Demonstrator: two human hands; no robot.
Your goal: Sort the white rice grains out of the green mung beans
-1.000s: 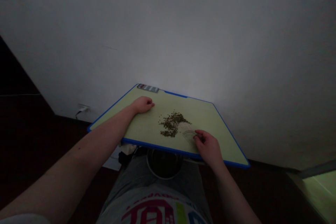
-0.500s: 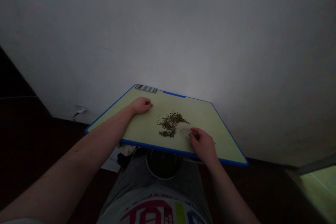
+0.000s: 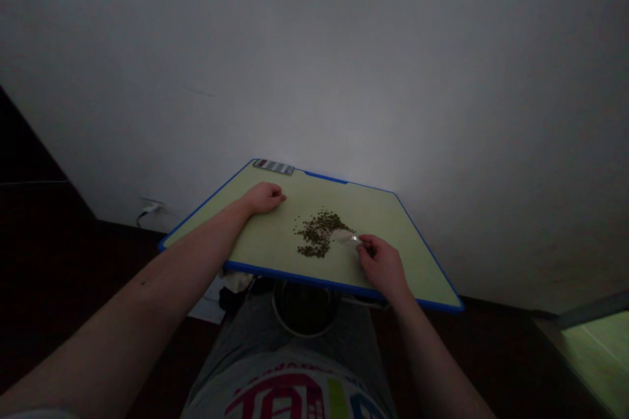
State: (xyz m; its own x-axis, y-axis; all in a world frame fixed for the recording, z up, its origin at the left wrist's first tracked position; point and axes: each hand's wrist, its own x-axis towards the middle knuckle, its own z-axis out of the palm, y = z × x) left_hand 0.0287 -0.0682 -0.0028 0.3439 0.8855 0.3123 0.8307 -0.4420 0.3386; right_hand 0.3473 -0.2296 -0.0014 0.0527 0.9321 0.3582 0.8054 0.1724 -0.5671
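Observation:
Many small olive-green beans or seeds [image 3: 317, 234] lie loosely spread on a pale yellow-green board [image 3: 373, 206] with a blue rim. At the right edge of the seeds, my right hand [image 3: 384, 265] pinches a thin, pale, see-through piece [image 3: 346, 236]. Its kind I cannot make out; a bright glint shows near my fingers. To the left of the seeds, my left hand [image 3: 266, 198] rests on the board with curled fingers, apart from the seeds. Nothing shows in that hand.
A phone-like flat object [image 3: 274, 166] lies at the board's far left corner. Below the near edge, a round metal pot or bowl [image 3: 305, 330] sits at my lap. Behind the board rises a pale wall [image 3: 314, 65], with a plugged-in socket [image 3: 151, 205] low on the left.
My right hand has shifted slightly up and turned a little with the see-through piece, which now shows a glint. My left hand has stayed in place.

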